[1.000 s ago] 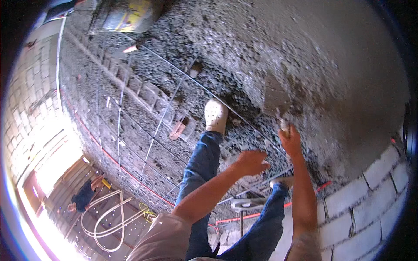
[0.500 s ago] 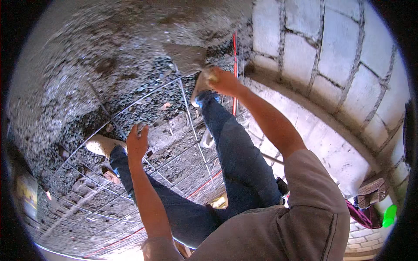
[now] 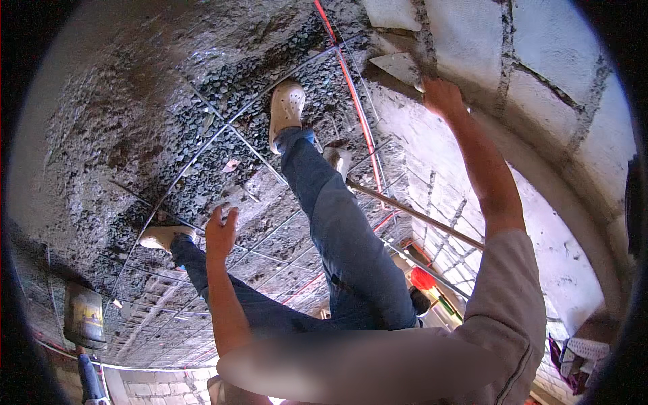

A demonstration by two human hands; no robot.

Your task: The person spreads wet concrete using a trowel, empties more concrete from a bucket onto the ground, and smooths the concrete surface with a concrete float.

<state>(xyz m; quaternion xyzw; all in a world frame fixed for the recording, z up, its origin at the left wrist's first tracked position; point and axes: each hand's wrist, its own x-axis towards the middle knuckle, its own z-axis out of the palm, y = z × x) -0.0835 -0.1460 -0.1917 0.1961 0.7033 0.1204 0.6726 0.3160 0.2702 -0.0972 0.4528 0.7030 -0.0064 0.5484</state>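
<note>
Hands [image 3: 443,98] well apart, trowel [image 3: 397,66] in the right

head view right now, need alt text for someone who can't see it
A person's right hand grips a trowel near a pale block wall, while the left hand appears empty, fingers loosely curled. The person's pale clogs stand among dark gravel and thin metal rods.

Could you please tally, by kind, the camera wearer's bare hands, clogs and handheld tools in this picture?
Hands: 2, the left hand and the right hand
Clogs: 2, the left clog and the right clog
Handheld tools: 1, the trowel in the right hand
Total: 5
</note>
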